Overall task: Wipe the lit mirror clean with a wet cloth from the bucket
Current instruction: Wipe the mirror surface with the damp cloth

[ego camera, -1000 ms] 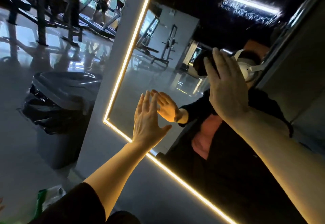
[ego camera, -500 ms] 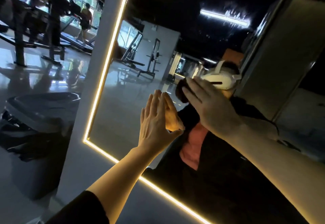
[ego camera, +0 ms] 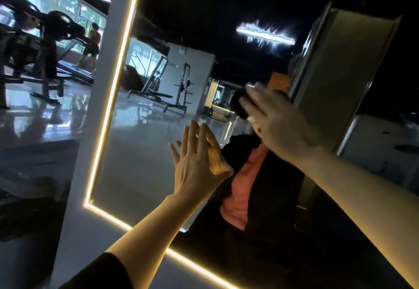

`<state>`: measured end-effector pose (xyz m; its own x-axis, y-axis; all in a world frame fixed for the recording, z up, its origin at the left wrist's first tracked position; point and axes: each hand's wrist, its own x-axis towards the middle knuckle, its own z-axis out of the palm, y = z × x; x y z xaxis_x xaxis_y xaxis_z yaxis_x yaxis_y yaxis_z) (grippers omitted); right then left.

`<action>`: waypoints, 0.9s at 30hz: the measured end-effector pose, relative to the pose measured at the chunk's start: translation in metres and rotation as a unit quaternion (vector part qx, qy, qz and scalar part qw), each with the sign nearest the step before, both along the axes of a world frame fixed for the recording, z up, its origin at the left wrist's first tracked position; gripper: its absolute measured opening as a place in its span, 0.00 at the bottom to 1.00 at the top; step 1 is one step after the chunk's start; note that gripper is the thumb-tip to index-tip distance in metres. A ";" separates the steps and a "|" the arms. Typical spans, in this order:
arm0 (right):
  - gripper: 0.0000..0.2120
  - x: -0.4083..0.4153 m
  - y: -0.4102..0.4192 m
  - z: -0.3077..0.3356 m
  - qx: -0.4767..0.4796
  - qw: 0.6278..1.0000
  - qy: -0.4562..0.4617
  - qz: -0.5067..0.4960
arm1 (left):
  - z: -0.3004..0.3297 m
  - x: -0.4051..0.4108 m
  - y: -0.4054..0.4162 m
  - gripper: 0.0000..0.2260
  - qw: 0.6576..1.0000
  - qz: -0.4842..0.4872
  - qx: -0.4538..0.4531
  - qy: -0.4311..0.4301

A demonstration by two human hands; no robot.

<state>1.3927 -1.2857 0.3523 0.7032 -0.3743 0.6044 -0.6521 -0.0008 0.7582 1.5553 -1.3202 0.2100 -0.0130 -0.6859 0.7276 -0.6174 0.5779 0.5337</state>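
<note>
the mirror (ego camera: 140, 152) stands straight ahead, edged by a glowing light strip (ego camera: 108, 116). the left hand (ego camera: 199, 164) lies flat on the glass, grip released; the right hand (ego camera: 278, 125), blurred, fingers straight, presses higher up.

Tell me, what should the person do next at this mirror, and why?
Probably sweep the right hand sideways across the glass. It presses something dark, seemingly the cloth, against the lit mirror, while the left hand rests flat and open on the glass, so much of the glass beside it seems not yet covered.
</note>
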 end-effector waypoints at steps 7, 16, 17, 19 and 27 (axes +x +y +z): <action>0.25 0.007 -0.003 -0.014 -0.014 0.999 -0.047 0.013 | 0.009 -0.015 0.006 0.56 1.000 0.015 0.002 0.012; 0.27 0.004 0.002 0.008 -0.043 0.992 -0.114 -0.008 | 0.025 -0.031 0.011 0.53 0.999 -0.012 -0.048 -0.004; 0.25 0.003 0.001 -0.002 -0.024 0.996 -0.083 0.003 | 0.024 -0.032 0.010 0.54 0.999 -0.011 -0.046 -0.009; 0.24 0.000 0.002 -0.016 0.027 1.000 -0.001 0.005 | 0.023 -0.032 0.010 0.55 0.999 -0.008 -0.048 -0.016; 0.26 -0.004 0.001 0.030 -0.090 0.987 -0.132 -0.005 | 0.028 -0.031 0.008 0.54 0.998 0.006 -0.060 -0.003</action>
